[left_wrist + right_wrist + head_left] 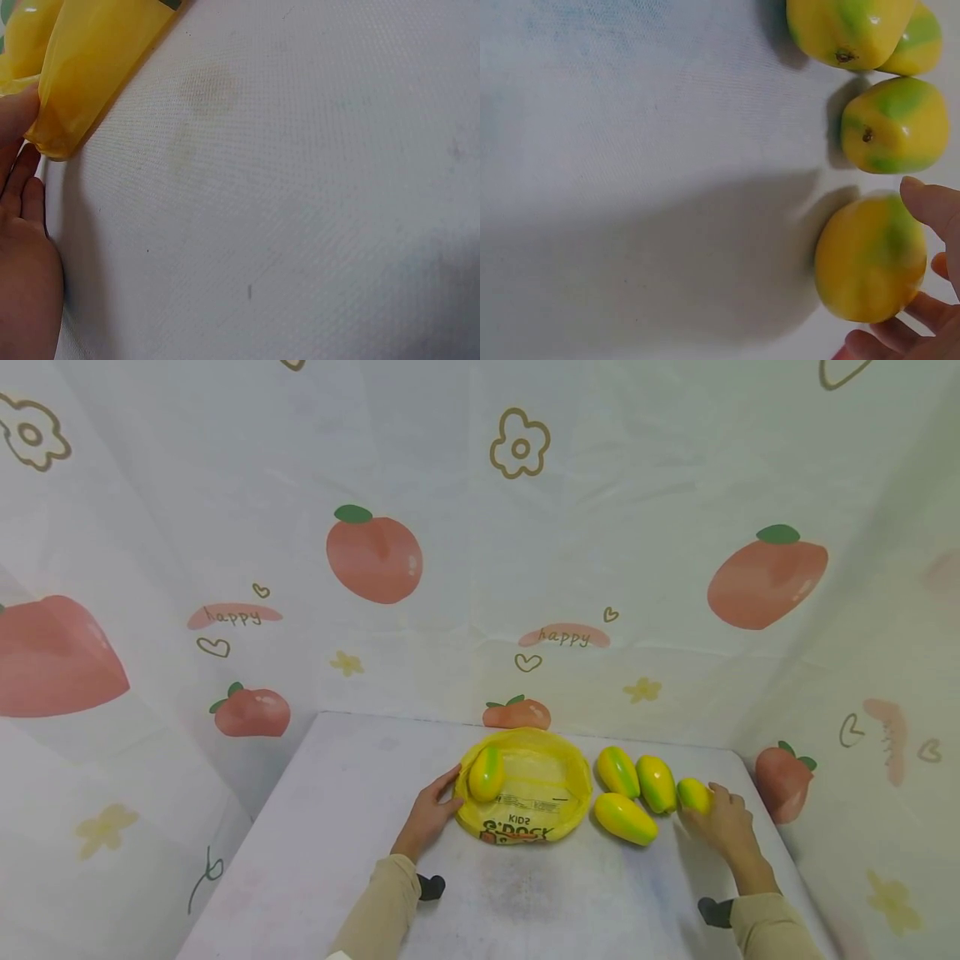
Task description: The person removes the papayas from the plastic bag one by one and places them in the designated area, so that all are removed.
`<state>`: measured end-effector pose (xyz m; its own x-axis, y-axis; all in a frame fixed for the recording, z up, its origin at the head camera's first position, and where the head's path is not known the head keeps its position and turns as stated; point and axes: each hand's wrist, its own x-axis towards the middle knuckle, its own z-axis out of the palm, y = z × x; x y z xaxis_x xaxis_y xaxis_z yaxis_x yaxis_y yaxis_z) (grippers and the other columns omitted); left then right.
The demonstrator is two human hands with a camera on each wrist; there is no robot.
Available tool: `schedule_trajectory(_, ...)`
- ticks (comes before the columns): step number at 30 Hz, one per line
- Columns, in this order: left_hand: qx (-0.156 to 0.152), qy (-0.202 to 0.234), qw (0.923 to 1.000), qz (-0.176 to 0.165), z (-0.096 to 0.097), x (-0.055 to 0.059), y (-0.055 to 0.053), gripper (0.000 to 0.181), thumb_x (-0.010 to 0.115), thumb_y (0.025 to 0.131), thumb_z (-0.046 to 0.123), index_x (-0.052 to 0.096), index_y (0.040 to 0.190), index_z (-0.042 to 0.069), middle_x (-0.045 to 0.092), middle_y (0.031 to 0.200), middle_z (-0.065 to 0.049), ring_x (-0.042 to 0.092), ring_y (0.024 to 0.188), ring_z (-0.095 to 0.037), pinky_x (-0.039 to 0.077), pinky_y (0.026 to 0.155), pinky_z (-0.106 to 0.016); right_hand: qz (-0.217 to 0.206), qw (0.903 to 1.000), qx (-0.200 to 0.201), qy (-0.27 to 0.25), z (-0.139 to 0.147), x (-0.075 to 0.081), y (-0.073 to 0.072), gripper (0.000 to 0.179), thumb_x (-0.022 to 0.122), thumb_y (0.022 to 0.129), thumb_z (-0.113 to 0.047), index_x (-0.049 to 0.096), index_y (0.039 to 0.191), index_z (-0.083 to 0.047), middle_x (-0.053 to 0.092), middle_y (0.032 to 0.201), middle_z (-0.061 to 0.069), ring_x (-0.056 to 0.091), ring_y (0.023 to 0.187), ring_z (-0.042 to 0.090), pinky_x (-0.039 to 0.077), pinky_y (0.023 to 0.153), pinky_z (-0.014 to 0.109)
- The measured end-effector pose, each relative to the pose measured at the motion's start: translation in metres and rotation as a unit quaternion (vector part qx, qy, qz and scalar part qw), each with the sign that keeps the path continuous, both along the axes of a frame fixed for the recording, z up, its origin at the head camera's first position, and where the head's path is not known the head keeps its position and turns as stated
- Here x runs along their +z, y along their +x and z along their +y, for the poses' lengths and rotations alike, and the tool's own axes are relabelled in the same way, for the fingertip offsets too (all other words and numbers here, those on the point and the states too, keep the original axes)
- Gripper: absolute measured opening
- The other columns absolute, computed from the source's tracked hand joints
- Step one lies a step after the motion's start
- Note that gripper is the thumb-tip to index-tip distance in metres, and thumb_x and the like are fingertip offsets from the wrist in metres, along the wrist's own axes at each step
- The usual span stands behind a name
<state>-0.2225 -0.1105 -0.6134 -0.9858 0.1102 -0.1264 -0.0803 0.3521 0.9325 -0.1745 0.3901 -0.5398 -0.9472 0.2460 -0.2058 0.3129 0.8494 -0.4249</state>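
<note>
A yellow plastic bag [536, 793] lies open in the middle of the white table [337, 793], with one yellow-green fruit [486, 773] inside it. My left hand [442, 797] pinches the bag's left rim; the left wrist view shows the bag's edge [75, 75] between my thumb and fingers [26, 195]. Three yellow-green fruits [617, 771] [656, 783] [625, 818] lie just right of the bag. My right hand [708, 802] grips a further fruit [692, 794] at the far right; in the right wrist view my fingers [900, 330] curl round this fruit [866, 259].
Fabric printed with peaches [375, 560] walls in the table at the back and both sides. The table's right edge [780, 843] runs close to my right hand. Bare tabletop [525, 902] lies in front of the bag.
</note>
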Motion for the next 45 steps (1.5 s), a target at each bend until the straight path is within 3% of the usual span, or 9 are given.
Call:
schedule_trajectory(12, -0.003, 0.003, 1.0, -0.006, -0.003, -0.001, 0.0, 0.061, 0.067, 0.097, 0.015, 0.048, 0.153, 0.031, 0.041, 0.164, 0.001, 0.029, 0.157, -0.03, 0.022, 0.129, -0.057, 0.02, 0.9994, 0.01, 0.027, -0.004, 0.005, -0.004, 0.082, 0.063, 0.095, -0.035, 0.025, 0.149, 0.014, 0.025, 0.141, 0.048, 0.033, 0.123, 0.066, 0.036, 0.107, 0.077)
schedule_trajectory(18, -0.002, 0.001, 1.0, -0.009, -0.003, -0.003, -0.001, 0.061, 0.067, 0.097, 0.016, 0.048, 0.152, 0.032, 0.041, 0.164, 0.001, 0.03, 0.157, -0.03, 0.023, 0.129, -0.057, 0.016, 0.9989, 0.016, 0.042, -0.012, 0.016, -0.009, 0.082, 0.06, 0.097, -0.037, 0.024, 0.151, 0.013, 0.023, 0.144, 0.049, 0.031, 0.124, 0.067, 0.036, 0.107, 0.078)
schedule_trajectory(26, -0.005, -0.001, 1.0, -0.004, -0.003, -0.003, -0.001, 0.061, 0.067, 0.097, 0.016, 0.048, 0.153, 0.031, 0.042, 0.164, 0.0, 0.03, 0.156, -0.031, 0.023, 0.128, -0.058, 0.014, 0.9974, 0.036, 0.06, -0.03, 0.03, -0.014, 0.091, 0.055, 0.099, -0.052, 0.021, 0.152, 0.014, 0.021, 0.146, 0.05, 0.028, 0.128, 0.072, 0.032, 0.108, 0.081)
schedule_trajectory(35, -0.004, 0.005, 0.9999, -0.01, -0.004, -0.004, -0.003, 0.061, 0.067, 0.097, 0.017, 0.048, 0.152, 0.032, 0.042, 0.164, 0.001, 0.03, 0.157, -0.03, 0.023, 0.129, -0.057, 0.077, 0.9892, 0.09, 0.087, -0.048, 0.037, -0.015, 0.094, 0.051, 0.099, -0.062, 0.026, 0.152, 0.011, 0.025, 0.149, 0.048, 0.028, 0.131, 0.071, 0.026, 0.111, 0.082)
schedule_trajectory(45, -0.008, 0.018, 0.9997, -0.012, -0.003, -0.004, -0.003, 0.062, 0.068, 0.096, 0.017, 0.048, 0.152, 0.032, 0.041, 0.164, 0.001, 0.029, 0.157, -0.03, 0.022, 0.129, -0.057, 0.09, 0.9829, 0.129, 0.096, -0.074, 0.045, -0.015, 0.095, 0.049, 0.098, -0.064, 0.023, 0.157, 0.006, 0.016, 0.157, 0.046, 0.02, 0.139, 0.07, 0.018, 0.113, 0.083)
